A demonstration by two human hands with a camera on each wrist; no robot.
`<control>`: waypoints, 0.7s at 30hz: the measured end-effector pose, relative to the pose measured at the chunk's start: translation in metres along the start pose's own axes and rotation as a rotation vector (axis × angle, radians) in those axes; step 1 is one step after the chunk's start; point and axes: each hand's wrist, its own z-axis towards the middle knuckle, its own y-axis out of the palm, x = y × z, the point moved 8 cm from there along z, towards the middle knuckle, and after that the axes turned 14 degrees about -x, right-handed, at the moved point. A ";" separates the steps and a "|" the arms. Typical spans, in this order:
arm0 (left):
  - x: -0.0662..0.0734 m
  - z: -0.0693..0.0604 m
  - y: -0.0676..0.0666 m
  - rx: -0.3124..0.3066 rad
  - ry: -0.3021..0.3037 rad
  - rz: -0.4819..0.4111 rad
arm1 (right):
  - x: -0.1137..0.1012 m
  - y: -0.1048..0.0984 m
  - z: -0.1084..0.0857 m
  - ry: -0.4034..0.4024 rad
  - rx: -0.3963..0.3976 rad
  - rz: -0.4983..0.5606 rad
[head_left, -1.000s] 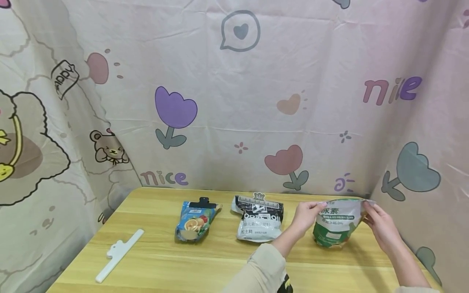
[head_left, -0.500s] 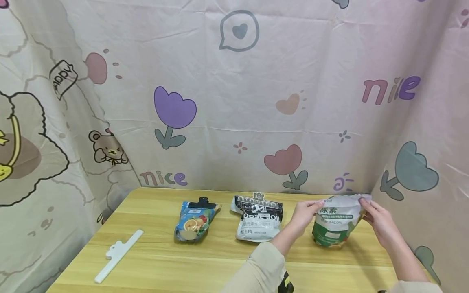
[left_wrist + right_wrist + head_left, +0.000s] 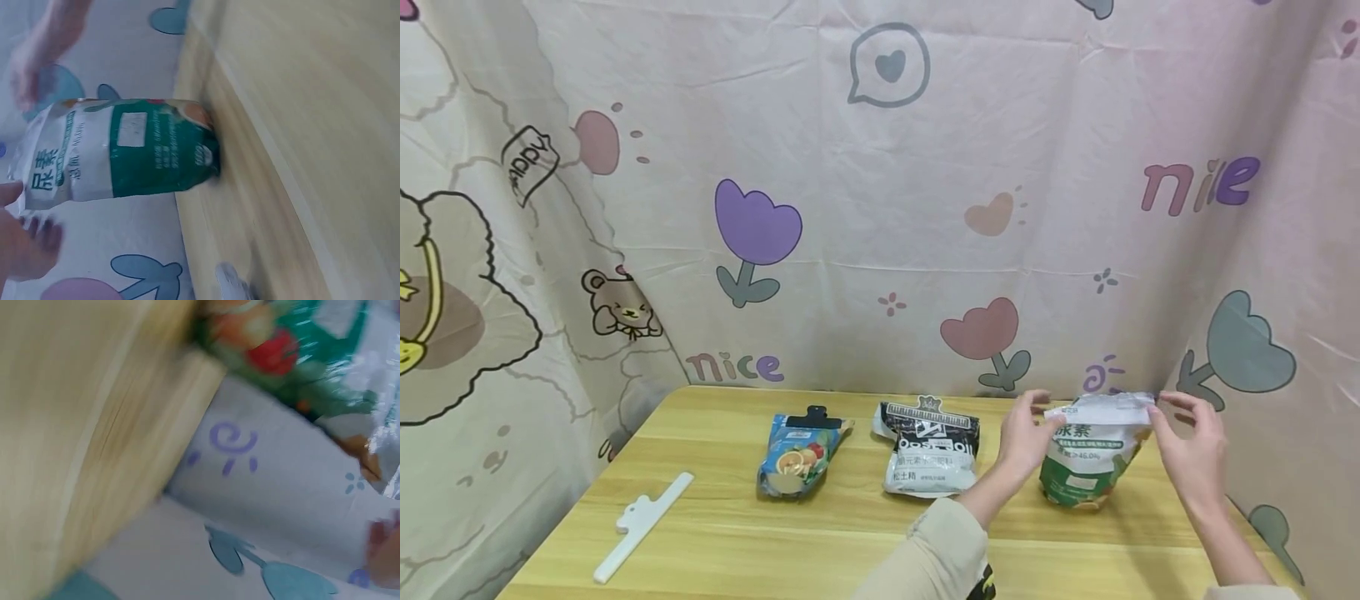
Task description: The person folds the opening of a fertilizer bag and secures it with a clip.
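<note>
A green-and-white stand-up fertilizer bag (image 3: 1082, 475) stands upright at the right of the table. Along its upper edge a pale strip appears folded over the front. My left hand (image 3: 1026, 437) is at the bag's top left corner, thumb against the front and fingers spread apart behind. At the top right corner is my right hand (image 3: 1193, 437), its thumb near the edge and the fingers lifted off. In the left wrist view the bag (image 3: 156, 150) lies sideways between the blurred left hand (image 3: 25, 247) and right hand (image 3: 44, 62). Only blurred fingertips (image 3: 387, 553) show in the right wrist view.
A black-and-white bag (image 3: 931, 458) bears a pale bear-topped clip (image 3: 928, 410) in mid-table. Left of it is a blue fruit-print bag (image 3: 797, 458) with a black clip (image 3: 814, 418). A white clip (image 3: 643, 525) lies at the table's left. Patterned curtain (image 3: 880, 208) surrounds the table.
Both hands pinched the bag's top corners earlier; now their fingers have spread and loosened. The bag's top edge rose slightly, and a pale folded strip now shows across it.
</note>
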 end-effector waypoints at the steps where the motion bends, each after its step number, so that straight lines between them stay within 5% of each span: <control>1: 0.007 -0.001 -0.001 0.020 0.063 0.117 | -0.014 -0.001 -0.002 -0.114 0.040 -0.105; 5: 0.034 -0.009 0.005 0.095 0.337 0.618 | -0.045 0.013 -0.011 -0.485 -0.020 -0.343; 8: 0.038 -0.009 0.018 0.049 0.412 0.860 | -0.045 0.024 -0.013 -0.545 -0.131 -0.394; 12: 0.029 -0.005 0.028 -0.080 0.359 0.957 | -0.037 0.032 -0.012 -0.509 -0.218 -0.399; 21: 0.025 0.004 0.032 -0.160 0.246 0.960 | -0.033 0.047 -0.002 -0.402 -0.395 -0.430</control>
